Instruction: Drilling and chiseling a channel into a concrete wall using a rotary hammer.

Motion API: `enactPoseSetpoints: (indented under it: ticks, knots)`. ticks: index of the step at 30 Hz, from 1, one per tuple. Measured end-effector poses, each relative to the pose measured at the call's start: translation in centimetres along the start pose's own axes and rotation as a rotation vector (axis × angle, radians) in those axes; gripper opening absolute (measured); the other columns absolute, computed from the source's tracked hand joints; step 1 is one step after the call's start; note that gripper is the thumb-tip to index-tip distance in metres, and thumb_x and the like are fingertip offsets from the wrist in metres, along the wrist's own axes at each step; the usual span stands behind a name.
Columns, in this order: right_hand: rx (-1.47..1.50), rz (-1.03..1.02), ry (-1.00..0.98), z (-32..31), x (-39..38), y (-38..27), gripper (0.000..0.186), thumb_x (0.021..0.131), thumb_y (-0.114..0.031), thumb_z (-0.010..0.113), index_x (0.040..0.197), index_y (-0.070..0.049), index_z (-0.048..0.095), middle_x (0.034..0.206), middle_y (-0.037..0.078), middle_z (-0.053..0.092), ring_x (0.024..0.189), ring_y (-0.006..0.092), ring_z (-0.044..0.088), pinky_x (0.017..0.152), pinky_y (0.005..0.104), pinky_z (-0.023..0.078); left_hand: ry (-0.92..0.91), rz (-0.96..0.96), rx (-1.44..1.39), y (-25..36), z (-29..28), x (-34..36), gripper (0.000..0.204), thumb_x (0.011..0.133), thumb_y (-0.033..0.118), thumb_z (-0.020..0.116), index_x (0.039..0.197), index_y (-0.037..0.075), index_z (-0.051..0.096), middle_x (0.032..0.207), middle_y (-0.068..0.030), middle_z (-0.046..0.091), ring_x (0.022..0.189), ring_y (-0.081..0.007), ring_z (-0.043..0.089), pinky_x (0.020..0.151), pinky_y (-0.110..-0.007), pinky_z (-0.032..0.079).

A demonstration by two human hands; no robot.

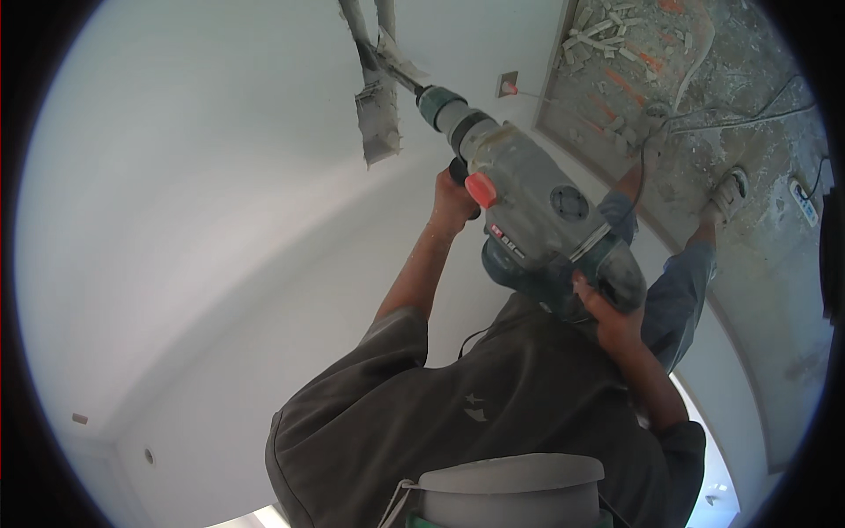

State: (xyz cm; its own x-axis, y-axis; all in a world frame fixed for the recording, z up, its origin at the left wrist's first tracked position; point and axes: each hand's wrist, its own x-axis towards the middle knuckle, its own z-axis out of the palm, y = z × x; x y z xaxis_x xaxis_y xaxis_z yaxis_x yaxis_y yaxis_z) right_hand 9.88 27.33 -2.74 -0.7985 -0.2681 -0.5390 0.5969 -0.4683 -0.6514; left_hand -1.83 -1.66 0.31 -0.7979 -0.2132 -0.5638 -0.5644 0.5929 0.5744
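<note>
A large grey-green rotary hammer drill point(532, 180) is held aslant in front of my body. Its chisel bit point(401, 76) points up and left into a rough groove point(378, 123) cut in the white wall, touching or very near its broken edge. My left hand point(452, 204) is closed round the black side handle near the front of the drill. At the back, my right hand point(616, 312) grips the rear handle; part of its fingers is hidden by the tool body. A red knob point(481, 188) sits on the drill's side.
A small wall box point(508, 84) with a pink plug and thin wire is right of the groove. Rubble point(607, 40) and orange scraps lie on the dusty floor. Cables point(731, 113) run across it. A white power strip point(803, 202) lies beyond my shoe point(727, 195).
</note>
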Motion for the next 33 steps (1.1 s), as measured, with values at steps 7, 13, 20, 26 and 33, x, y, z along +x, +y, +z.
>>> enactPoseSetpoints:
  ticks: [7,13,20,26,33]
  knots:
    - [0.427,0.093,-0.049,-2.3,-0.7,-0.9,0.024,0.075,-0.002,0.061,0.099,0.001,0.062,0.092,0.006,0.064,0.086,0.0171,0.061,0.075,0.0297,0.047,0.009,-0.167,0.036,2.1,1.9,-2.2,0.022,0.076,0.004,0.068,0.097,0.001,0.062,0.085,-0.0022,0.066,0.074,-0.0104,0.060,0.066,-0.026,0.049]
    - [0.681,0.114,-0.012,-4.3,-1.5,0.0,0.035,0.073,-0.006,0.059,0.107,0.002,0.055,0.091,0.010,0.058,0.083,0.0209,0.057,0.075,0.0334,0.048,-0.061,0.069,0.207,3.0,5.0,-0.6,0.027,0.071,0.005,0.072,0.097,0.002,0.064,0.086,-0.0028,0.068,0.078,-0.0103,0.061,0.076,-0.027,0.050]
    - [0.758,0.169,0.060,-2.7,3.4,-1.2,0.044,0.068,-0.008,0.059,0.110,0.002,0.053,0.088,0.010,0.054,0.081,0.0215,0.055,0.066,0.0341,0.048,-0.062,-0.014,0.193,2.8,3.0,3.3,0.020,0.072,0.004,0.072,0.090,0.002,0.065,0.077,-0.0003,0.066,0.073,-0.0095,0.059,0.069,-0.027,0.049]
    - [0.578,0.303,-0.022,-2.7,2.7,-1.9,0.045,0.065,-0.005,0.059,0.109,0.005,0.054,0.084,0.011,0.055,0.074,0.0215,0.056,0.059,0.0331,0.048,0.046,-0.367,-0.003,-1.4,2.5,-3.9,0.016,0.071,0.004,0.066,0.087,0.003,0.064,0.071,-0.0015,0.063,0.064,-0.0104,0.058,0.060,-0.025,0.046]
    - [0.660,0.227,0.000,-3.8,0.7,-1.7,0.046,0.067,-0.006,0.059,0.111,0.005,0.053,0.084,0.011,0.056,0.077,0.0206,0.055,0.062,0.0319,0.048,0.002,-0.130,0.159,0.9,3.4,-2.4,0.023,0.069,0.011,0.071,0.090,0.003,0.065,0.071,-0.0006,0.062,0.066,-0.0088,0.056,0.063,-0.026,0.047]
